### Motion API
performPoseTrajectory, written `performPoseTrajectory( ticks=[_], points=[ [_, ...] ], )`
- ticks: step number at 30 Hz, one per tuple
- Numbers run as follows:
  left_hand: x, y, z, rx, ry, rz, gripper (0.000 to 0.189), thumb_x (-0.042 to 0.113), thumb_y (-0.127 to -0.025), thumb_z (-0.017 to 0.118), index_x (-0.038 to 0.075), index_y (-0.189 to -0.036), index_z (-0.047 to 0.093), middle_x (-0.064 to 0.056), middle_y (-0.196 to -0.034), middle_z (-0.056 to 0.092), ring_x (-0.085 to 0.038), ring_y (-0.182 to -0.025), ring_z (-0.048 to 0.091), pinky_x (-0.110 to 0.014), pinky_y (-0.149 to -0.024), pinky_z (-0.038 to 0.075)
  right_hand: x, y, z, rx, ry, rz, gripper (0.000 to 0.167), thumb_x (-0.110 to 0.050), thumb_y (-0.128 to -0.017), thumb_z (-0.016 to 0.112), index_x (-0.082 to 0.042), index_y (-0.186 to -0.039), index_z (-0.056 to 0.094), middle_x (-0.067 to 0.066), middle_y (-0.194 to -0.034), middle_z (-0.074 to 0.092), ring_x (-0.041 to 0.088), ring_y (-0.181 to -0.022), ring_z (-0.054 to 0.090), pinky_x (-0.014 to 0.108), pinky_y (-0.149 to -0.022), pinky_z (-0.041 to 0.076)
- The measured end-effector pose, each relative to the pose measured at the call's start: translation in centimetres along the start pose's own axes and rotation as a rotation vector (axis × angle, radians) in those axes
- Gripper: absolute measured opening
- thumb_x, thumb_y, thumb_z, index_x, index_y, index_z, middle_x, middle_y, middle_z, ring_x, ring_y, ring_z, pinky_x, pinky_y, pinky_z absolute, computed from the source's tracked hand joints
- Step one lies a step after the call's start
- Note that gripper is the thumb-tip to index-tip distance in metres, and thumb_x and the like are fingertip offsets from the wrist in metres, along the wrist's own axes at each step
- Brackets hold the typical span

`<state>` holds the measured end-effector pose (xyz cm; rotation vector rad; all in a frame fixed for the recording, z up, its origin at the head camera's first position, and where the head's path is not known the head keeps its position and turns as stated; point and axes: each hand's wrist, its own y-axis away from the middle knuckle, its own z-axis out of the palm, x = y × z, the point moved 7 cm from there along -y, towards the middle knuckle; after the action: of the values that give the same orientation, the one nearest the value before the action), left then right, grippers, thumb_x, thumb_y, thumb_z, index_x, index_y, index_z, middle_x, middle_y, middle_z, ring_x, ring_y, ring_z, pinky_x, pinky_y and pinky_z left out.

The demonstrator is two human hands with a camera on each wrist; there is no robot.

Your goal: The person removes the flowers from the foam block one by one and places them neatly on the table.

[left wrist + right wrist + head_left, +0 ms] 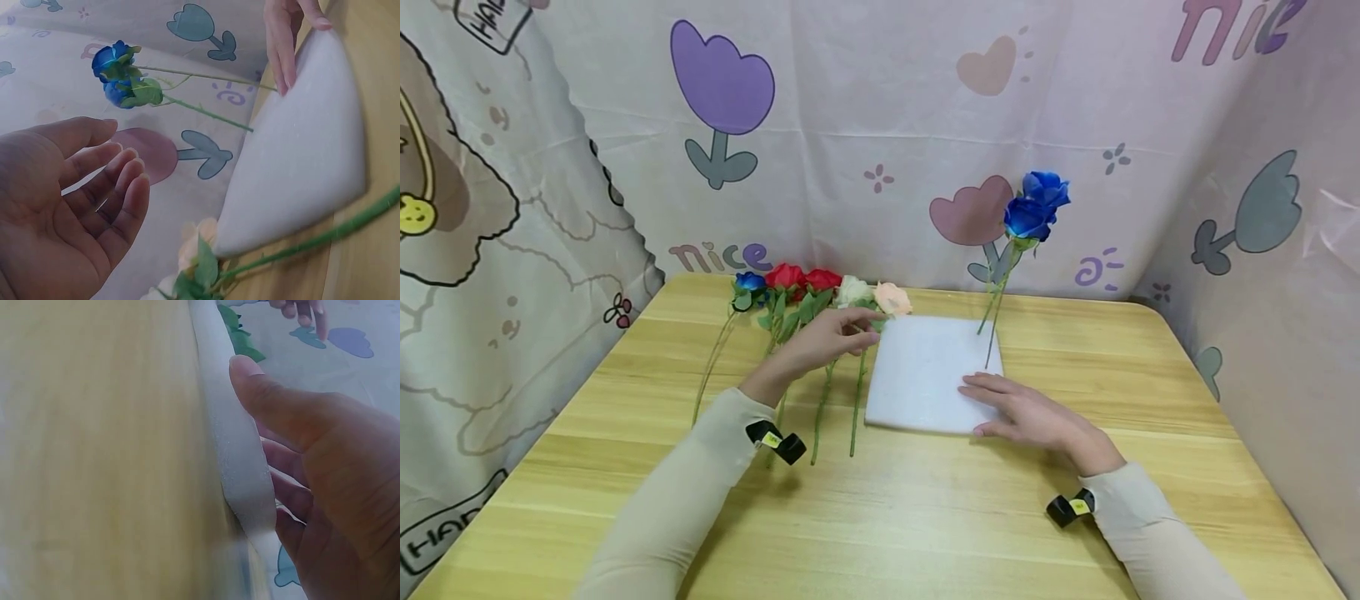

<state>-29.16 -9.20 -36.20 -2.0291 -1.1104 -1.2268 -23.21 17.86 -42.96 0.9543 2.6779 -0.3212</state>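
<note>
A white foam block (925, 375) lies flat on the table. Two blue roses (1032, 208) stand upright with their stems in its right part, leaning slightly right. My right hand (1026, 410) rests on the block's near right corner, fingers extended; in the right wrist view the thumb (269, 387) lies along the edge. My left hand (827, 337) hovers by the block's left side, over the loose flowers. Its fingers (122, 194) are loosely bent and hold nothing. Nearest to it are a peach rose (892, 298) and a white rose (854, 292).
Farther left lie red roses (786, 279) and another blue rose (750, 282), stems pointing toward me. The left forearm partly covers some stems. A printed cloth (850, 100) hangs behind and beside the wooden table (910, 517).
</note>
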Motion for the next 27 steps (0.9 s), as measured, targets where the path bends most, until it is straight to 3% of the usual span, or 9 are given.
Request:
performPoseTrajectory(
  ticks=[5, 13, 17, 21, 27],
  points=[
    [-0.1, -1.6, 1.1, -0.013, 0.065, -0.005, 0.041, 0.026, -0.097, 0.064, 0.012, -0.136, 0.058, -0.014, -0.11, 0.062, -0.046, -0.102, 0.059, -0.055, -0.09, 0.052, 0.0, -0.2, 0.1, -0.015, -0.006, 0.021, 0.066, -0.048, -0.092, 0.064, -0.012, -0.145, 0.049, 0.006, -0.153, 0.039, 0.027, -0.14, 0.034, 0.046, -0.113, 0.032],
    [-0.6, -3.7, 2.3, -0.017, 0.105, -0.023, 0.042, 0.028, -0.097, 0.064, 0.012, -0.136, 0.058, -0.013, -0.112, 0.061, -0.044, -0.103, 0.061, -0.035, -0.085, 0.056, -0.1, -0.3, 0.1, -0.026, -0.034, 0.046, 0.065, -0.046, -0.092, 0.066, -0.012, -0.144, 0.051, 0.006, -0.152, 0.04, 0.028, -0.14, 0.034, 0.047, -0.113, 0.032],
    [-0.8, -4.9, 3.0, -0.003, 0.136, -0.027, 0.044, 0.027, -0.096, 0.065, 0.01, -0.136, 0.058, -0.013, -0.115, 0.061, -0.043, -0.102, 0.062, -0.038, -0.086, 0.056, 0.0, -0.3, 0.0, -0.022, -0.034, 0.039, 0.064, -0.044, -0.091, 0.067, -0.011, -0.144, 0.051, 0.006, -0.152, 0.04, 0.028, -0.14, 0.034, 0.047, -0.113, 0.031],
    [-0.6, -6.2, 3.9, -0.008, 0.161, -0.005, 0.043, 0.023, -0.098, 0.063, 0.004, -0.136, 0.056, -0.024, -0.119, 0.06, -0.045, -0.103, 0.06, -0.043, -0.087, 0.056, 0.1, -0.3, 0.0, -0.027, -0.041, 0.044, 0.064, -0.044, -0.091, 0.067, -0.011, -0.143, 0.051, 0.007, -0.152, 0.04, 0.028, -0.141, 0.033, 0.047, -0.113, 0.031],
    [-0.5, -7.5, 5.1, -0.013, 0.205, 0.002, 0.04, 0.021, -0.098, 0.062, 0.005, -0.135, 0.057, -0.026, -0.124, 0.058, -0.044, -0.107, 0.059, -0.036, -0.085, 0.057, 0.2, -0.2, 0.0, -0.029, -0.04, 0.052, 0.065, -0.047, -0.091, 0.066, -0.011, -0.144, 0.051, 0.006, -0.152, 0.04, 0.028, -0.141, 0.033, 0.047, -0.113, 0.031]
  ],
)
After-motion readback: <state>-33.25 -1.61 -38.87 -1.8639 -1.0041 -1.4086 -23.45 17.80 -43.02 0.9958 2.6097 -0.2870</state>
